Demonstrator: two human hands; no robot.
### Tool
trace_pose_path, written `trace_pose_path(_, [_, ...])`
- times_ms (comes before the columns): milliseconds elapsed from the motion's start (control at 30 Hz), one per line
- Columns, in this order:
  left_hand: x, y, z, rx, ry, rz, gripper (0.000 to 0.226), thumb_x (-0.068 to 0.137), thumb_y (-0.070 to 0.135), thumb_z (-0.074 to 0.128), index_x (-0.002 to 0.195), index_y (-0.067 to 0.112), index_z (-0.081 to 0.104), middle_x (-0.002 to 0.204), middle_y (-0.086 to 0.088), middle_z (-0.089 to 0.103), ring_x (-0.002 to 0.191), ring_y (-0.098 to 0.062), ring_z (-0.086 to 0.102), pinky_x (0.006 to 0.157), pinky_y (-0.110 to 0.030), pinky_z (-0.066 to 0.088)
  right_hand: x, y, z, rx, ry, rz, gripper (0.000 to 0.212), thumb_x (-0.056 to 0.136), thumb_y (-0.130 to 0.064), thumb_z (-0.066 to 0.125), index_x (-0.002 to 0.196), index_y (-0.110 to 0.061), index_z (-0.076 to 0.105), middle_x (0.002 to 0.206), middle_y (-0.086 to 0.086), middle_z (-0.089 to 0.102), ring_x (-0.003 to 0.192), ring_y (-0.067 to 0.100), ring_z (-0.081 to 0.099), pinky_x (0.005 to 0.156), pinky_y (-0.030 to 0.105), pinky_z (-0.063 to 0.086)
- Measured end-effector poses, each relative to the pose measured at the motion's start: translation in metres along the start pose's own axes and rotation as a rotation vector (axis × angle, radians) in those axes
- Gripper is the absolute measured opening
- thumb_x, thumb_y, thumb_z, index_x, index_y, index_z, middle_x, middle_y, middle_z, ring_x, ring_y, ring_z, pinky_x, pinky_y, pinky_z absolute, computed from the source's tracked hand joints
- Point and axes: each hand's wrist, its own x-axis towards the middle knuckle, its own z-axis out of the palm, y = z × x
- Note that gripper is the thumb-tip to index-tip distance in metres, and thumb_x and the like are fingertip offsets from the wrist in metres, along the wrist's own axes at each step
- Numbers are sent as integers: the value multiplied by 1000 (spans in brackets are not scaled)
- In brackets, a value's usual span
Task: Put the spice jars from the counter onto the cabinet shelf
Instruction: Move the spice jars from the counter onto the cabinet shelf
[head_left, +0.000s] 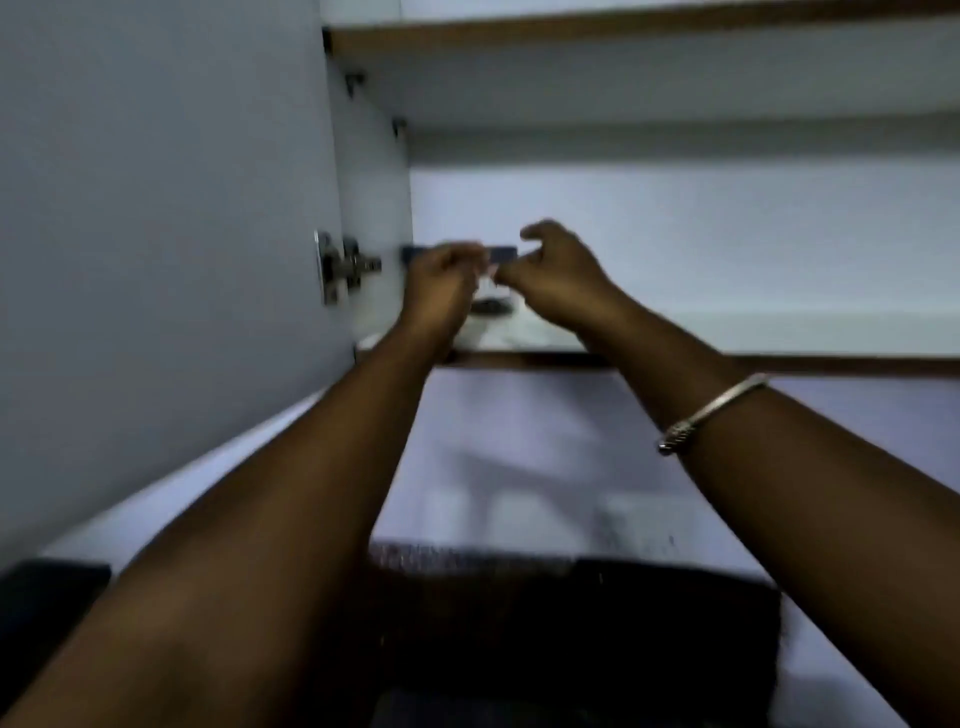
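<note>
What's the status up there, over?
Both hands on shelf, around blurred blue-lidded jars. Grip unclear. Nothing in the way.

White cabinet shelf (779, 325) carries a blurred blue-lidded jar (493, 283).

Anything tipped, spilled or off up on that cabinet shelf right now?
Nothing clearly stands out. Both hands, left hand and right hand, are at a blue-lidded jar in the left corner of the shelf. It is blurred and partly hidden, so its tilt is unclear.
</note>
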Motion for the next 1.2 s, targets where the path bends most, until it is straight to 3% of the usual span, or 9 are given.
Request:
trace_pose_path(133, [-96,-22,-17,93,-251,181,49,80,-12,48,115,16,67,120,-19,70,115,-30,68,92,-46,59,-128,16,-17,121,88,-176,31,79,-28,64,109,-24,60,88,-7,69,79,5,67,68,18,52])
trace_pose_path(233, [-194,-82,-45,305,-396,215,59,73,-10,53,128,10,63,122,-13,70,117,-23,67,100,-30,54,-225,56,-2,120,10,-167,35,77,-24,59,109,-10,62,91,3,70,84,11,68,76,18,53])
trace_pose_path(367, [-330,-195,-81,539,-472,-96,55,79,-3,63,133,6,60,127,-13,67,117,-23,64,102,-36,52,-345,132,43,15,-269,212,39,74,-19,62,113,-14,62,92,4,67,79,13,65,77,26,55])
trace_pose_path(467, [-404,-275,-104,793,-652,-368,67,84,14,75,146,13,49,145,-11,53,134,-26,52,111,-45,45,-415,183,72,-220,-618,417,55,80,-23,73,130,-15,54,117,5,62,108,22,64,93,43,55])
trace_pose_path(667, [-462,-354,-95,945,-795,-510,107,83,39,79,163,22,10,170,-13,10,157,-37,11,126,-52,19,-491,226,97,-378,-798,486,46,84,-30,67,126,-16,55,128,8,60,119,27,57,100,43,50])
trace_pose_path(833, [-468,-360,-85,798,-597,-512,90,84,26,81,158,19,31,156,-10,37,141,-27,44,115,-32,39,-517,240,87,-267,-701,543,53,85,-17,63,135,-25,47,141,0,47,125,17,53,101,36,50])
trace_pose_path(1000, [-442,-306,-108,303,-396,-635,79,78,16,84,147,27,48,143,-5,55,131,-23,57,112,-49,47,-512,228,63,-79,-581,610,66,83,-21,75,142,-29,46,144,-5,49,131,15,51,103,32,48])
trace_pose_path(1100, [-416,-254,-126,-140,-457,-728,81,71,9,81,142,30,48,140,-17,55,120,-33,64,100,-56,55,-493,198,46,401,-597,822,89,74,-23,79,151,-30,37,152,-1,47,134,22,53,98,37,52])
trace_pose_path(1200, [-401,-211,-121,-509,-551,-752,81,64,1,71,139,21,46,134,-21,50,116,-36,60,89,-48,58,-479,161,30,1003,-597,920,80,73,-10,79,145,-26,50,134,9,66,119,28,68,86,38,59])
